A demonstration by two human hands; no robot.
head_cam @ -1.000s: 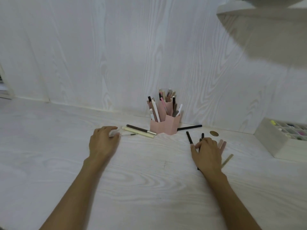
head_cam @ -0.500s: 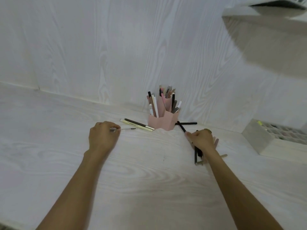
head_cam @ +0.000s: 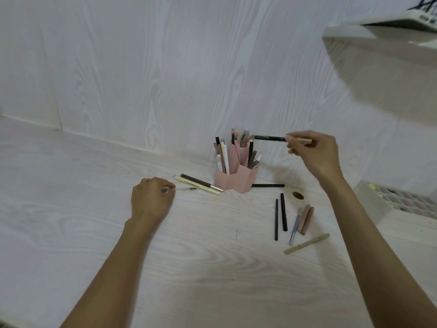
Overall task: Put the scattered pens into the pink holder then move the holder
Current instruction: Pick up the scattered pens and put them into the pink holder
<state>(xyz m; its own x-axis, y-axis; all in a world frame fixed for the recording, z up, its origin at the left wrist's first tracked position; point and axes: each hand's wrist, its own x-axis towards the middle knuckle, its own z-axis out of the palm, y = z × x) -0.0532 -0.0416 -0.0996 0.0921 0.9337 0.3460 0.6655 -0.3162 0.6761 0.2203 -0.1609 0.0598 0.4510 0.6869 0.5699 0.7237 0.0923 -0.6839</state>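
Note:
The pink holder (head_cam: 236,181) stands by the wall with several pens upright in it. My right hand (head_cam: 314,153) is raised to the right of the holder's top and pinches a black pen (head_cam: 269,137) held level, its tip near the holder's pens. My left hand (head_cam: 151,197) rests on the table left of the holder and pinches a thin clear brush wand (head_cam: 186,189). Two pens, brown (head_cam: 201,182) and cream (head_cam: 196,187), lie left of the holder. Black pens (head_cam: 280,215), brown sticks (head_cam: 306,218) and a tan pen (head_cam: 307,243) lie on the right.
A black pen (head_cam: 268,185) lies behind the holder at its right. A small brown disc (head_cam: 298,195) sits near it. A white compartment box (head_cam: 387,202) stands at the right edge, and a shelf (head_cam: 378,48) overhangs the upper right. The wall is close behind the holder.
My right hand has lifted from the table with a black pen and moved up beside the holder's top. The left hand stayed on the brush wand.

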